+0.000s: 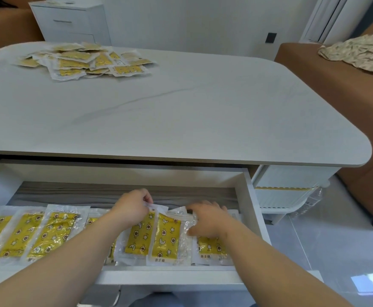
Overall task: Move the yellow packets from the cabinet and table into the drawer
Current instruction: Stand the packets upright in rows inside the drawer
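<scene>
Packet row [165,238] along drawer [250,209] front edge

Single head-worn wide-angle view, taken from above the near edge of the table [181,111] and facing forward and down. The open drawer [114,173] lies close beneath the lens. The table's far edge and the cabinet [70,21] recede toward the top-left corner.
</scene>
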